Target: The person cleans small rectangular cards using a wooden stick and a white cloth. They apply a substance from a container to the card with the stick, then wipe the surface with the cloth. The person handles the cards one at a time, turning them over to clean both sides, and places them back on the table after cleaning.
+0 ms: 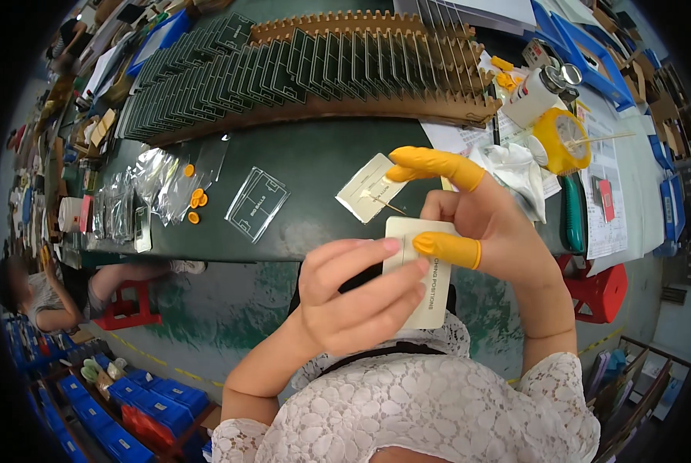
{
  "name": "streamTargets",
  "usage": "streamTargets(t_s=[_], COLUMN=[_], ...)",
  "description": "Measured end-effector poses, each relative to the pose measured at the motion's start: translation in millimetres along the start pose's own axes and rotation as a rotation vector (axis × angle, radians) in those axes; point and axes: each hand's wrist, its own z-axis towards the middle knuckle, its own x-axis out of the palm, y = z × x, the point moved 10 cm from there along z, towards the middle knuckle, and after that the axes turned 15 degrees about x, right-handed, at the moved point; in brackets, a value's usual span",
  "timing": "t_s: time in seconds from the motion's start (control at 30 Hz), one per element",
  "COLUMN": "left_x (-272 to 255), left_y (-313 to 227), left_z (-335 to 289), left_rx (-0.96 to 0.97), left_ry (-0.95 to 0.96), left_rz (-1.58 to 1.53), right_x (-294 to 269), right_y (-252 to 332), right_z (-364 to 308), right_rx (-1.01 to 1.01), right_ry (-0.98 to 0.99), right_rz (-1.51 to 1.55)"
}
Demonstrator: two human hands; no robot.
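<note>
My left hand and my right hand together hold a small cream rectangular card above my lap, in front of the table edge. Two fingers of the right hand wear orange finger cots: one pinches the card's top edge, the other points out toward the table. Just beyond the pointing finger, a second cream card lies on the dark green table with a thin stick across it. A clear plastic plate lies flat to its left.
A long wooden rack of upright clear plates runs along the back. Plastic bags and orange finger cots lie at left. A yellow dispenser, white bottle, cloth and papers sit at right. Another person sits at lower left; a red stool stands at right.
</note>
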Motion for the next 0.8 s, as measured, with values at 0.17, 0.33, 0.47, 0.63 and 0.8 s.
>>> streamTargets(t_s=[0.17, 0.33, 0.47, 0.63, 0.8], left_x=[-7.3, 21.5, 50.2, 60.5, 48.1], left_y=[59.4, 71.8, 37.7, 39.3, 47.3], left_z=[-43.7, -89.5, -71.9, -75.8, -89.1], left_rx=[-0.510, -1.179, -1.378, -1.436, -1.434], left_ry=[-0.179, -0.422, -0.356, -0.390, -0.491], left_rz=[0.071, -0.907, -1.313, -1.280, -1.153], right_x=[-19.7, -21.5, -15.1, -6.5, -20.4], right_y=[20.1, 23.7, 23.3, 18.3, 16.3], right_z=[-9.5, -14.5, -13.3, -19.1, -28.7], right_rx=[-0.161, -0.260, -0.313, -0.360, -0.327], right_ry=[-0.276, -0.345, -0.350, -0.403, -0.477], right_rz=[-0.063, -0.171, -0.254, -0.272, -0.332])
